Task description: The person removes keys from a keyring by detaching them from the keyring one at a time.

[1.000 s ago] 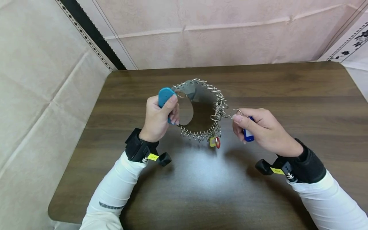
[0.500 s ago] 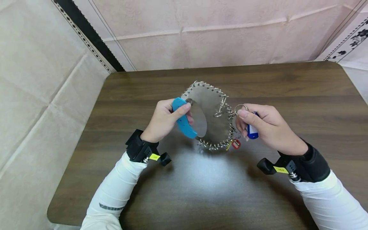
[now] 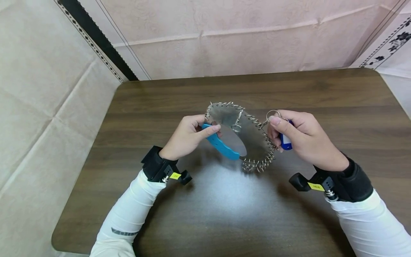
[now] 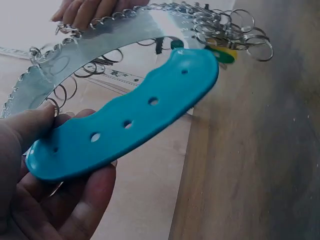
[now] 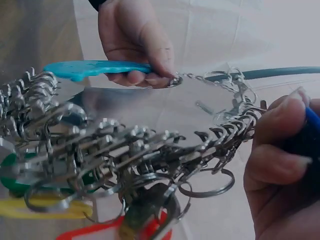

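my left hand [image 3: 192, 135] is gripping the stiff-looking plate [image 3: 252, 134] by its handle [image 3: 223, 147], likely the surest hold, my right hand [image 3: 297, 134] pinching a ring [image 3: 268, 115].

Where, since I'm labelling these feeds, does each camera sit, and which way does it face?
Head: worn on the head, facing forward and down at the table; both sleeves, left hand and right hand show.
Left wrist: on that wrist, facing the blue handle; left fingers show near, right fingers at top.
Right wrist: on that wrist, facing the metal clips; right fingers show near, left hand beyond.
Shared: both wrist views show the blue handle.
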Tool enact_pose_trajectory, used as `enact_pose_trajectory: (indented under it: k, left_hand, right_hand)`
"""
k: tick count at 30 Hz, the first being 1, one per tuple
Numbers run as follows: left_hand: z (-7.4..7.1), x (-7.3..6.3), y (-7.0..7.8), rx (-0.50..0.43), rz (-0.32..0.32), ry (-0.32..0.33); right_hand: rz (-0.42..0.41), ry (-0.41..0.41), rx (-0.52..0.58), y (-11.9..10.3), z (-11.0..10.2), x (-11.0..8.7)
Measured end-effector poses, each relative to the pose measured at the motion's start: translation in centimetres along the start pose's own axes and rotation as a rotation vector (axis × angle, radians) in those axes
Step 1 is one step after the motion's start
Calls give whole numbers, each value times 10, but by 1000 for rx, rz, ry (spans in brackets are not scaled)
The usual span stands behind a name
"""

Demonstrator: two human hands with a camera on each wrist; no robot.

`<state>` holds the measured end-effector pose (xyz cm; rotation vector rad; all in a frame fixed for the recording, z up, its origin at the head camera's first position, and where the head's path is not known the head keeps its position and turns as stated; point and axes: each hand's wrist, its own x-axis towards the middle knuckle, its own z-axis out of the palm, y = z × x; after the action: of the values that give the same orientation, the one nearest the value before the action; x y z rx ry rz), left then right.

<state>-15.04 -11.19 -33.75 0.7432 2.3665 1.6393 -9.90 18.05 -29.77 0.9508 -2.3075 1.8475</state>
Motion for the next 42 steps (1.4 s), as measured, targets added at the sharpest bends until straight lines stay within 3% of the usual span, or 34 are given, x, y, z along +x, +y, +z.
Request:
enact_pose_trajectory:
  k: [5,12,17,23,27,30,36,39,42]
  left_hand:
    - [2,-1,-1,80,-24,-8]
    - [3,0,-5,146,-41,-100]
    - [2,1,-7,198,-55,-128]
    - [0,2,-6,240,-132,-137]
    - [-3,0,-3,258,-153,-95]
    - [-5,0,0,275,-97,-10]
    - [-1,-3,13,272,93,177]
    - [5,-7,22,265,193,203]
    - [13,-11,34,270,291,185]
  right_hand:
    - [20,-2,-41,-2,-3,-1]
    - [11,-61,-140,-4,-6,-1]
    - [-3,-88,-209,-4,-7,-1]
    - [-6,-94,-264,-3,-6,0]
    - [-8,-84,-268,0,-5,0]
    - [-1,-88,-275,3,-5,0]
    - [16,-112,-302,7,-4,0]
    - [14,-137,-296,7,-2,1]
    - [11,-157,-284,7,0,2]
